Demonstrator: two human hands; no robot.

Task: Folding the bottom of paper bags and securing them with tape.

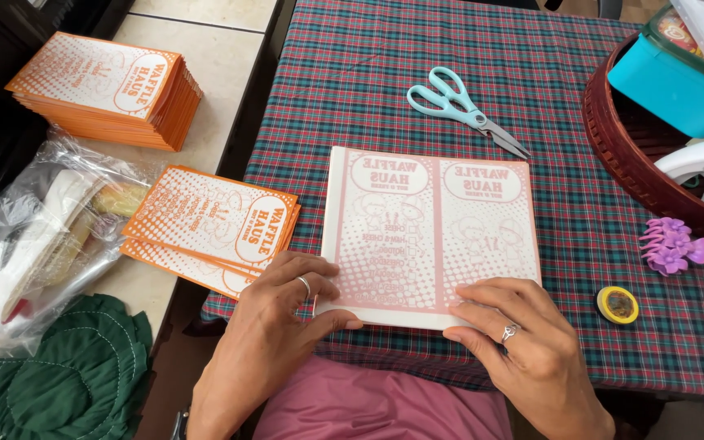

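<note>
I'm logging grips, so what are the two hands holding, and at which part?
Both press the pale pink printed sheet stack at its near edge: left hand on the near-left corner, right hand on the near-right corner. Nothing is lifted.

We see a table under a red-and-green plaid cloth (417, 73). On it lie a stack of pale pink printed sheets (433, 232), light-blue scissors (462, 106), a purple hair claw (675, 246), a small yellow tape roll (618, 305), a dark red basket (625, 155) and a fanned pile of orange printed bags (213, 224) overhanging its left edge.
</note>
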